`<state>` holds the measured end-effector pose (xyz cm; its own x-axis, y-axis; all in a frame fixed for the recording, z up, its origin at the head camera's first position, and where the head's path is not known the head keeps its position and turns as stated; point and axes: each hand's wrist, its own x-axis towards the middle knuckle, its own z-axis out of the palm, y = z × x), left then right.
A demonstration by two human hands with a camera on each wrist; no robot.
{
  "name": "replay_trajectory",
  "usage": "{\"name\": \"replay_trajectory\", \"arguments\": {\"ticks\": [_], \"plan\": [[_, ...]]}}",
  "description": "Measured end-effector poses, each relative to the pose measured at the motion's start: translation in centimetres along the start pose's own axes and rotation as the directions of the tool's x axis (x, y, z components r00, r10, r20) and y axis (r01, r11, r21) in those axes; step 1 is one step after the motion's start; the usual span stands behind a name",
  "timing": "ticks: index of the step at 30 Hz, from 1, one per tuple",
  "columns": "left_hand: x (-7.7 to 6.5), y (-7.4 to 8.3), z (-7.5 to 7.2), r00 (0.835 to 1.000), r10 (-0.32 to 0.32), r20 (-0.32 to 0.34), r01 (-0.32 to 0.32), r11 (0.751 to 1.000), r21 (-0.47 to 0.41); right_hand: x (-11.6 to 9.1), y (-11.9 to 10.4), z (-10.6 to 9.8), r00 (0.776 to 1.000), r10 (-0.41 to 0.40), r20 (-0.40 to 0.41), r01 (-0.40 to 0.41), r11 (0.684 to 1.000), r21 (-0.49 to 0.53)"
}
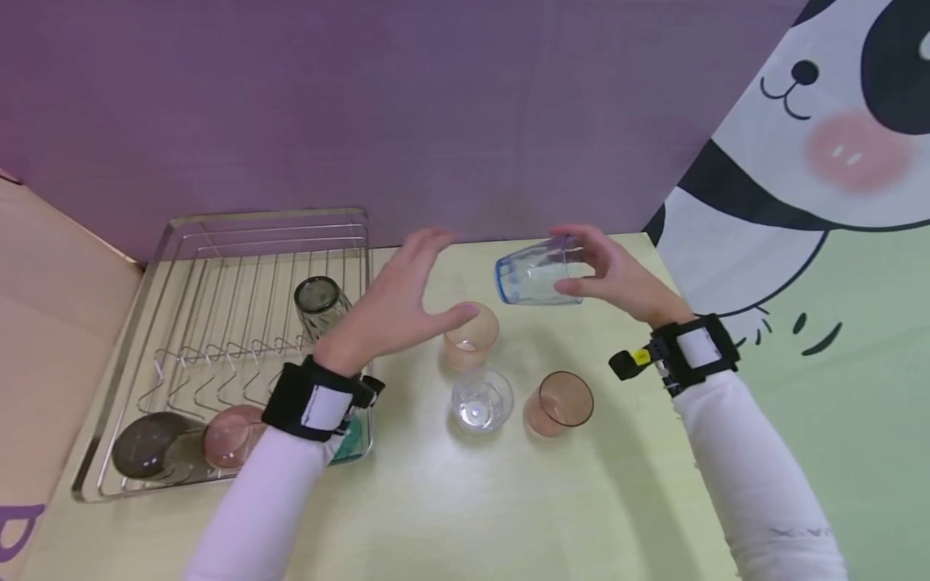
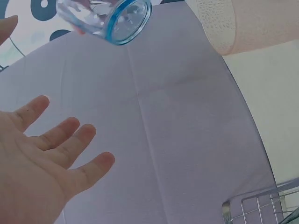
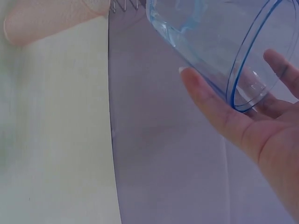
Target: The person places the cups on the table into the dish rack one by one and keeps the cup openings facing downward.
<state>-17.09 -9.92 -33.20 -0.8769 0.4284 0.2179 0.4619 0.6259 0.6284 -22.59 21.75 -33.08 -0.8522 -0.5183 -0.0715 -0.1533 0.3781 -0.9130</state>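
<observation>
My right hand (image 1: 617,278) grips a clear blue glass (image 1: 538,273) near its rim, thumb on one side and fingers on the other. The glass is tipped on its side above the table, its thick base toward the left. My left hand (image 1: 395,303) hovers in the air left of it, fingers spread and holding nothing. In the left wrist view the blue glass (image 2: 128,23) is apart from the left fingers (image 2: 93,168). Below the hands stand a pale peach glass (image 1: 472,343), a clear glass (image 1: 483,401) and an amber-pink glass (image 1: 558,403).
On the left sits a wire dish rack (image 1: 218,323). It carries an upturned dark grey glass (image 1: 320,307), a brown glass (image 1: 148,445), a pink glass (image 1: 234,436) and a teal item (image 1: 349,440) partly behind the left wrist. A purple wall (image 1: 436,121) rises behind the table.
</observation>
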Motion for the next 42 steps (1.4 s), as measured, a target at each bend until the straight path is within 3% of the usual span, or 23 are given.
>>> {"name": "replay_trajectory", "arguments": {"ticks": [10, 17, 29, 37, 42], "plan": [[0.2, 0.0, 0.4, 0.999, 0.029, -0.021, -0.029, 1.000, 0.012, 0.1, -1.3, 1.3, 0.995, -0.099, 0.025, 0.096, 0.990, 0.102], [0.3, 0.1, 0.6, 0.998, 0.050, -0.033, -0.051, 0.999, -0.012, 0.3, -2.2, 2.5, 0.981, -0.190, 0.028, 0.180, 0.960, 0.215], [0.2, 0.5, 1.1, 0.976, 0.181, -0.120, -0.188, 0.981, -0.044, 0.6, -3.2, 4.1, 0.957, -0.282, 0.071, 0.240, 0.905, 0.351], [0.3, 0.6, 1.7, 0.954, 0.221, -0.202, -0.258, 0.949, -0.181, 0.7, -3.3, 4.9, 0.953, -0.291, 0.091, 0.225, 0.872, 0.435], [0.4, 0.9, 2.1, 0.950, 0.216, -0.225, -0.273, 0.926, -0.260, 0.7, -3.5, 5.1, 0.950, -0.297, 0.093, 0.228, 0.867, 0.444]]}}
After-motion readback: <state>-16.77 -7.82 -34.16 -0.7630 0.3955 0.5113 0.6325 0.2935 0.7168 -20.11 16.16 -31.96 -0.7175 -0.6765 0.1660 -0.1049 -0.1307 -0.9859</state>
